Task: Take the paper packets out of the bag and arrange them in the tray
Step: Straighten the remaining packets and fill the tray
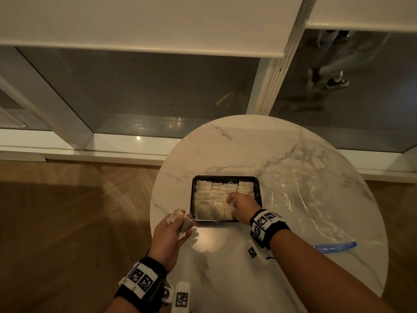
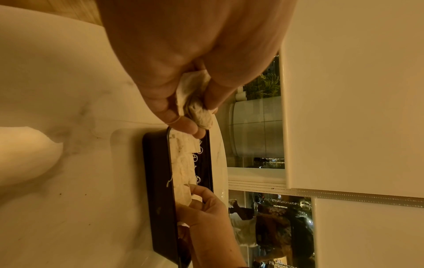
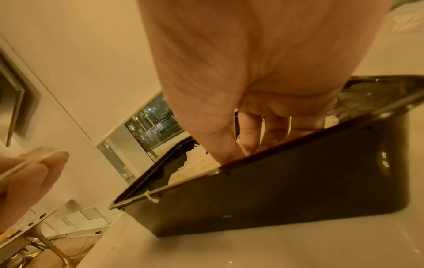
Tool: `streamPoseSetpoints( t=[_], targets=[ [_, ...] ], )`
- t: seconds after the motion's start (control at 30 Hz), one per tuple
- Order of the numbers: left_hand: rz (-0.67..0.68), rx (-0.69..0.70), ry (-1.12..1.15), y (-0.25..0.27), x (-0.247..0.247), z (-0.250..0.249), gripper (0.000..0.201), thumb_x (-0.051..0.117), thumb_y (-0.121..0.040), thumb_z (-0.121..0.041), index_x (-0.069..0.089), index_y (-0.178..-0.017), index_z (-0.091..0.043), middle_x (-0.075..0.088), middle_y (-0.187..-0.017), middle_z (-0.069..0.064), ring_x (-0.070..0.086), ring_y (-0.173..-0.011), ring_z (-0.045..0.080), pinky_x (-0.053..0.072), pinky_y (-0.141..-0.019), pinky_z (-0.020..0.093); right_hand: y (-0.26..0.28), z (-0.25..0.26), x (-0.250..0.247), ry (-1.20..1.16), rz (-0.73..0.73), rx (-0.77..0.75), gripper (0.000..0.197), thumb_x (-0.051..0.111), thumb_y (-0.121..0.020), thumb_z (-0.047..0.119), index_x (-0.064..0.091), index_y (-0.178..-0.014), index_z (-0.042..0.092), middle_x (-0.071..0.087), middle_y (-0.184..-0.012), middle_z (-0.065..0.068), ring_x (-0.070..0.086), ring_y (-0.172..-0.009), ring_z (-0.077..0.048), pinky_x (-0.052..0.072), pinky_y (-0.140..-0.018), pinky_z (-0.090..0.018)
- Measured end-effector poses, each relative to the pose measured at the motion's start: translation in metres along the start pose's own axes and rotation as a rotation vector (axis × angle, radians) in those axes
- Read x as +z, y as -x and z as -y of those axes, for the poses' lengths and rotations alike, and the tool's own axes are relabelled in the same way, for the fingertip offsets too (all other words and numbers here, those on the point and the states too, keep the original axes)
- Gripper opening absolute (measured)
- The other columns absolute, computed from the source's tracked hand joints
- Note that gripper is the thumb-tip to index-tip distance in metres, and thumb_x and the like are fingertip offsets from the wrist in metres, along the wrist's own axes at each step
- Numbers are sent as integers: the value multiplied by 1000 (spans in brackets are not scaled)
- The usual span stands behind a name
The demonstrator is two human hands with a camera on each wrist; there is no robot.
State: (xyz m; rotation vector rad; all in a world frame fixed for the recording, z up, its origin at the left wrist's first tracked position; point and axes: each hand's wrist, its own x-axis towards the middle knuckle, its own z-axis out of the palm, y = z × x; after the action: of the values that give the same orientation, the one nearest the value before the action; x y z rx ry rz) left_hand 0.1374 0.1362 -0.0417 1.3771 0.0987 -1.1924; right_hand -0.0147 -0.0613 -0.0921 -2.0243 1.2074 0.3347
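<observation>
A black tray (image 1: 192, 199) sits on the round marble table (image 1: 248, 150), filled with rows of pale paper packets (image 1: 216, 194) with thin strings. My right hand (image 1: 233, 203) reaches into its near right corner, thumb and fingers pinching a packet there; the right wrist view shows the fingers (image 3: 249, 143) dipping behind the tray's wall (image 3: 286, 181). My left hand (image 1: 180, 223) hovers just left of the tray, gripping a couple of crumpled packets (image 1: 185, 224). In the left wrist view those packets (image 2: 201, 114) poke out between thumb and fingers above the tray (image 2: 158, 181).
A clear, flattened plastic zip bag (image 1: 304, 199) with a blue seal strip (image 1: 334, 247) lies on the table right of the tray. The table edge is close beside my left hand, with wooden floor (image 1: 67, 222) below. Windows and a sill stand behind.
</observation>
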Motion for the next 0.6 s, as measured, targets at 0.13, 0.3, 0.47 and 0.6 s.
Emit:
streamPoseSetpoints(
  t=[0.13,0.3,0.47,0.6],
  targets=[
    [-4,-1,5,1,1,0,17,52,-103,-15,65,-112,-11,73,-106,11,69,-99,24,57,-71,29,0,0,-1,-37,-18,-21,43,62,-79,1,58,-113,27,57,-111,2,57,-93,-15,47,-70,-22],
    [27,15,-1,2,6,0,15,51,-103,-13,64,-111,-10,69,-95,12,67,-94,23,57,-73,29,7,-3,-6,-69,-125,-58,43,66,-78,10,57,-115,30,53,-105,4,56,-87,-13,48,-74,-25],
    [86,31,26,4,15,-2,15,51,-103,-11,62,-111,-6,59,-94,16,60,-95,26,57,-87,34,31,13,-9,-392,-295,-76,20,67,-87,17,64,-106,24,61,-93,3,58,-75,-11,44,-65,-19],
    [113,14,29,3,23,-2,21,52,-102,-12,65,-117,-6,71,-108,16,66,-104,24,53,-97,42,65,44,-6,-624,-121,-190,13,67,-92,28,71,-101,19,69,-94,6,62,-85,-5,51,-76,-20]
  ],
)
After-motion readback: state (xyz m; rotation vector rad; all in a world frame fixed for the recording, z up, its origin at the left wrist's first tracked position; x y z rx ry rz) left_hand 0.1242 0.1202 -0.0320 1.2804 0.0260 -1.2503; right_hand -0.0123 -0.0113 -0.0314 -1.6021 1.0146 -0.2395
